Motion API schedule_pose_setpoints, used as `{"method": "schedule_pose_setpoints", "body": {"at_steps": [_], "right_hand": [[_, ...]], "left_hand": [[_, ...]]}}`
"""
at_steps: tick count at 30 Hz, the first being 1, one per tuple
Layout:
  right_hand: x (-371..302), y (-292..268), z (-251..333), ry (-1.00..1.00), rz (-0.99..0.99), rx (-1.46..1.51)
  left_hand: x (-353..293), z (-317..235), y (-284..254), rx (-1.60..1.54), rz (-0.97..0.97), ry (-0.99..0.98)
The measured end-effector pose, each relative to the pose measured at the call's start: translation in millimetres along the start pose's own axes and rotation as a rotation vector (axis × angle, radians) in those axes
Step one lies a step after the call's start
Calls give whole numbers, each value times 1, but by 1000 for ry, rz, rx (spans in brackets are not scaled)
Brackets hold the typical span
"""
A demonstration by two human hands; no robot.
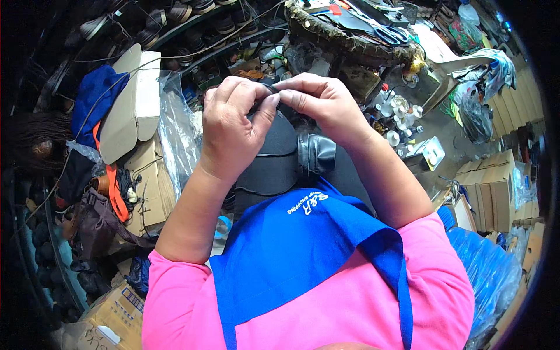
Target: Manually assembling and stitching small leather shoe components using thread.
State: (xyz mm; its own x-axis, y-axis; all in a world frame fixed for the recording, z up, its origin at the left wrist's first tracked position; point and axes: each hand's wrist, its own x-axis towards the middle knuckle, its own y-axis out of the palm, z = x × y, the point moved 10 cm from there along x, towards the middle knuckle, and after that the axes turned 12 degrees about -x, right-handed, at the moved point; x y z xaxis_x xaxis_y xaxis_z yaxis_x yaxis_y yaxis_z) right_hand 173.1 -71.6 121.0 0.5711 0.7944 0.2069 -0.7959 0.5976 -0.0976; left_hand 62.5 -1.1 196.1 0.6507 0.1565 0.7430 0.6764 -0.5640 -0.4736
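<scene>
Fingertip to fingertip, my left hand (233, 122) and my right hand (324, 102) meet in front of me, both closed in a pinch. Between them shows a small dark piece (270, 88), too small and too covered to name. Under my hands, a black item with smooth curved panels (268, 154) lies over my lap, beyond the blue apron (291, 256). Beside it, below my right hand, is a shiny black leather-like piece (317, 154). My fingers are raised above both and apart from them.
Scissors (385, 32) lie on a cluttered round work stand (350, 49) ahead. Several bottles (399, 114) stand on the floor at right, near cardboard boxes (490, 192). At left are a cardboard sheet (119, 105), clear plastic (178, 134) and a dark bag (102, 219). Shoes (154, 20) line shelves behind.
</scene>
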Motion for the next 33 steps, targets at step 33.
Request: {"method": "schedule_pose_setpoints", "body": {"at_steps": [33], "right_hand": [[-13,16,-34,372,200,498]], "left_hand": [[3,4,19,-272,78,114]]}}
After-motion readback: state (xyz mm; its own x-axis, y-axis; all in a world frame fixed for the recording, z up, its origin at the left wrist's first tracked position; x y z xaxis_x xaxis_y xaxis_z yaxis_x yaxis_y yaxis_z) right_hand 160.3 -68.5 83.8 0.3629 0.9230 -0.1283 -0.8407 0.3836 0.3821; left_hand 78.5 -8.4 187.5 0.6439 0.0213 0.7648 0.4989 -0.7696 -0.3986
